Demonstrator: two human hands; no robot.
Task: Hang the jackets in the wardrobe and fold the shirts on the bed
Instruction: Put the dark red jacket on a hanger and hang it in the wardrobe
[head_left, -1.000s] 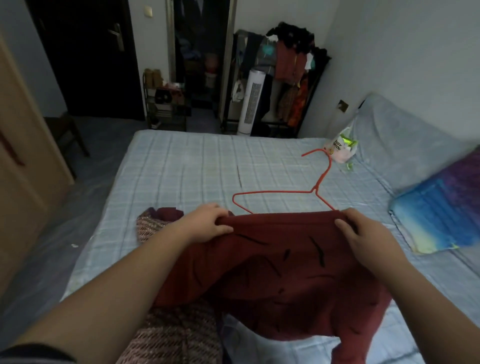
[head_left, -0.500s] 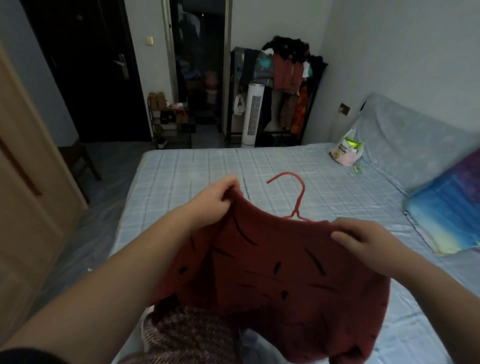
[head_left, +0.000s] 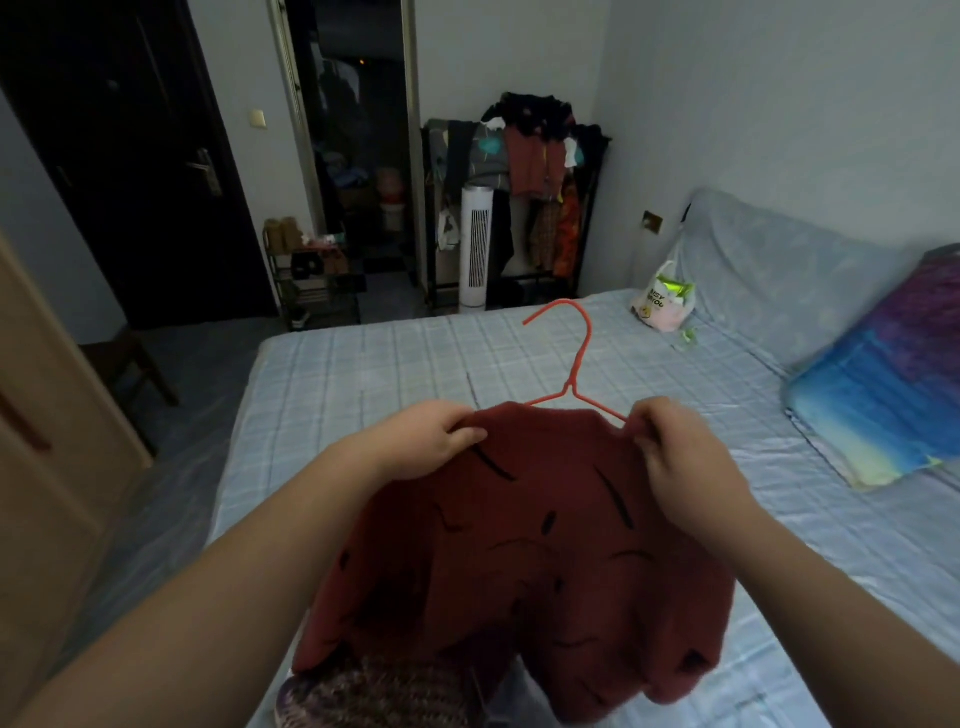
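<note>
A dark red jacket (head_left: 524, 561) with black marks hangs lifted over the bed (head_left: 374, 374). My left hand (head_left: 431, 441) grips its top left edge. My right hand (head_left: 675, 457) pinches its top right edge together with one arm of a red wire hanger (head_left: 576, 358). The hanger's hook sticks up beyond the jacket's top edge; its lower part is hidden inside the cloth. A striped knit garment (head_left: 374, 691) lies under the jacket at the bed's near edge.
A wooden wardrobe door (head_left: 47, 457) stands at the left. A plastic bag (head_left: 662, 304) and a blue-purple pillow (head_left: 883, 384) lie on the bed's right side. Beyond the bed are a clothes rack (head_left: 524, 171), a white tower fan (head_left: 475, 247) and a shoe shelf (head_left: 314, 275).
Both hands have lifted the jacket off the bed. The hanger, which lay flat on the sheet, has come up with it, its hook now raised above the top edge.
</note>
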